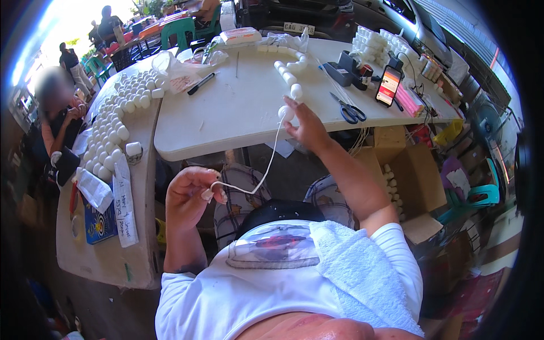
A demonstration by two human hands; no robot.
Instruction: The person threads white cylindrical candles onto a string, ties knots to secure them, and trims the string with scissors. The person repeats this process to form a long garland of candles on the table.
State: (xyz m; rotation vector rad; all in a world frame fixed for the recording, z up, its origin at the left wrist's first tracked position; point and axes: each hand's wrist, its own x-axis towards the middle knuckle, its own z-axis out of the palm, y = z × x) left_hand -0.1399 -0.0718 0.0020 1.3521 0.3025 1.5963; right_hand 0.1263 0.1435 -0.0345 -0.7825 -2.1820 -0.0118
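My left hand (pixel 192 192), raised over my lap, has its thumb and fingers pinched on the end of a white cord (pixel 266 177). The cord hangs in a loose curve and runs up to a white rounded piece (pixel 286 113) at the table's near edge. Around that piece my right hand (pixel 306 126) has its thumb and fingers closed. Just beyond it lies another white barrel-shaped piece (pixel 296 91). From there a curved row of similar pieces (pixel 288 77) leads to the back of the white table (pixel 226 116).
Many white pieces (pixel 107 133) cover the left table. Scissors (pixel 348 109), a black marker (pixel 201 84) and a lit phone (pixel 389 85) lie or stand on the main table. An open cardboard box (pixel 416 175) is at my right. A person (pixel 54 107) sits at far left.
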